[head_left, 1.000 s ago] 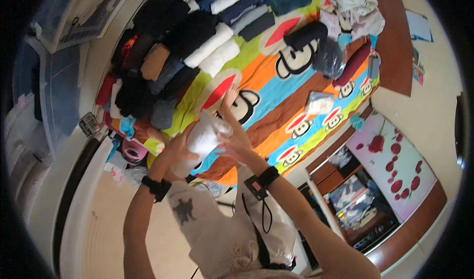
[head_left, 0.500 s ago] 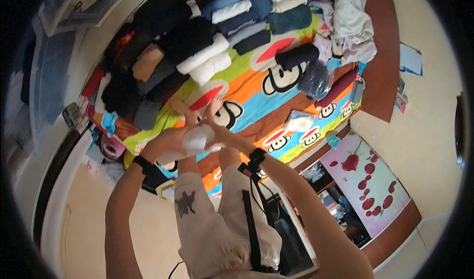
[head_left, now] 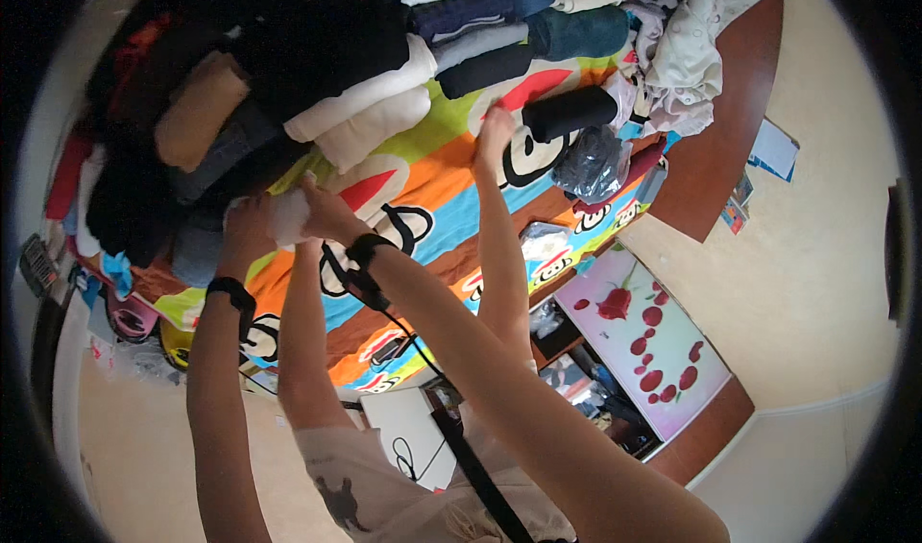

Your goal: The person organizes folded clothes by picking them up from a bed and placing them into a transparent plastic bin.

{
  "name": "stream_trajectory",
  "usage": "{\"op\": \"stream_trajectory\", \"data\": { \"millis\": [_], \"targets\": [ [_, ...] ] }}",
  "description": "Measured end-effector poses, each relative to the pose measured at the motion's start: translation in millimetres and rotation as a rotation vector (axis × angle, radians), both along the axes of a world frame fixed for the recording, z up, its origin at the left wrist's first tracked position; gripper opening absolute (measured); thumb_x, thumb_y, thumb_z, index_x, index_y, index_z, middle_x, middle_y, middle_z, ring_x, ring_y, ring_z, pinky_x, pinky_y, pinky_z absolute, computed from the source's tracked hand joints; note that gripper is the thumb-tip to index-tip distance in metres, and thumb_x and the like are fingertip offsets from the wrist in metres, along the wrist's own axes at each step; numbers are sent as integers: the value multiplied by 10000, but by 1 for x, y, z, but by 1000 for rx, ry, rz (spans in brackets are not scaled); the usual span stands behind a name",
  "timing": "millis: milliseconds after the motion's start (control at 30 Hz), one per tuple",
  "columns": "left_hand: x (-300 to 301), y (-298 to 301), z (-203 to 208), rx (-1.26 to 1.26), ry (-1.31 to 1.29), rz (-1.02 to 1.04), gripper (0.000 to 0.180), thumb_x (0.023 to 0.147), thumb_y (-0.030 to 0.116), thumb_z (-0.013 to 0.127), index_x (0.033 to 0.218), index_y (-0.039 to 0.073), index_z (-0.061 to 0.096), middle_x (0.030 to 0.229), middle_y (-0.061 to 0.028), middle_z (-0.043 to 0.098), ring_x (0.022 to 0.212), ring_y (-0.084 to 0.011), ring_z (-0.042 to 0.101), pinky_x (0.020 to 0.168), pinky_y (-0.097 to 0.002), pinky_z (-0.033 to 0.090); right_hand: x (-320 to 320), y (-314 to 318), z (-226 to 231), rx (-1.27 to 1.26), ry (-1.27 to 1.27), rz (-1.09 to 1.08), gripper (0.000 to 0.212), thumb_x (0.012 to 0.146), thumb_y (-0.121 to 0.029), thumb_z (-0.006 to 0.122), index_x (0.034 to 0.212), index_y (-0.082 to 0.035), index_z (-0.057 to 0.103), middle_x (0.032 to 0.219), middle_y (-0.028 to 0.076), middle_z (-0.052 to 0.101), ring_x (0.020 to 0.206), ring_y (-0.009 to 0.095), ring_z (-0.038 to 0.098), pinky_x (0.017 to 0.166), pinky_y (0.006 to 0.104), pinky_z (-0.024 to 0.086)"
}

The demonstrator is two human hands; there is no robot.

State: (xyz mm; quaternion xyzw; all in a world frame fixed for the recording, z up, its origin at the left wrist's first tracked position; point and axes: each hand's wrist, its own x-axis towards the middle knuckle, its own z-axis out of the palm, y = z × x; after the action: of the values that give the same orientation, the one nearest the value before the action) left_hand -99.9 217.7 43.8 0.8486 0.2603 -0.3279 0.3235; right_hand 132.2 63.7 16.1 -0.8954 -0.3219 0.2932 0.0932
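A small white cloth roll (head_left: pixel 288 218) is between my hands, close to the left-hand pile of clothes. My left hand (head_left: pixel 250 224) grips its left end beside a grey rolled garment (head_left: pixel 199 255). On the other end, my right hand (head_left: pixel 331 215) is closed, its fingers partly hidden by the roll. Just beyond lie two white rolled garments (head_left: pixel 375 128). Further left are a tan roll (head_left: pixel 202 111) and a dark heap of black clothes (head_left: pixel 317 44). Under everything spreads a bright striped blanket (head_left: pixel 432 197) with cartoon faces.
My bare legs stretch onto the blanket. Rolled jeans and tops line the far side, with a black roll (head_left: pixel 571 113) and a plastic-wrapped dark bundle (head_left: pixel 591 164) at right. A flower-patterned cabinet panel (head_left: pixel 653 337) stands at the right; a calculator (head_left: pixel 38 263) is at the left edge.
Both hands have carried the white roll left and forward, from above my knees to beside the dark clothes. My view and legs have shifted, and one foot is now further out.
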Motion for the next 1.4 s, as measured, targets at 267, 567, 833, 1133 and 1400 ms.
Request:
{"op": "stream_trajectory", "data": {
  "millis": [267,567,833,1133,1400],
  "targets": [
    [16,-33,-110,-84,288,190,413,656,135,568,1062,71,526,946,-194,592,862,-356,572,760,-437,469,74,-62,-125,-88,-172,268,258,740,-123,528,963,-15,456,844,186,558,795,329,553,667,413,462],
    [1,-38,-118,-31,194,401,522,654,109,598,1159,49,480,1055,-207,553,1001,-376,503,880,-423,402,114,38,38,37,775,6,238,758,-174,609,959,-62,545,813,100,617,719,224,617,658,328,485],
    [42,-97,-101,662,213,502,508,672,90,591,1160,26,467,1075,-201,541,1014,-368,497,900,-412,387,402,-94,0,90,42,-536,402,733,-259,676,1017,-34,502,863,87,589,795,197,572,728,306,450],
    [26,-104,-40,566,78,578,493,692,68,584,1162,1,452,1098,-194,529,1028,-358,490,923,-400,371,389,-86,-111,141,146,-385,265,796,-215,447,953,-10,509,975,195,542,928,319,491,806,379,402],
    [249,-98,54,-325,-219,893,167,794,73,568,946,4,570,841,-117,609,803,-197,603,729,-306,454,266,-169,-162,-43,-336,134,96,752,-104,448,785,-42,513,877,120,554,790,297,529,691,403,416]
  ]
}}
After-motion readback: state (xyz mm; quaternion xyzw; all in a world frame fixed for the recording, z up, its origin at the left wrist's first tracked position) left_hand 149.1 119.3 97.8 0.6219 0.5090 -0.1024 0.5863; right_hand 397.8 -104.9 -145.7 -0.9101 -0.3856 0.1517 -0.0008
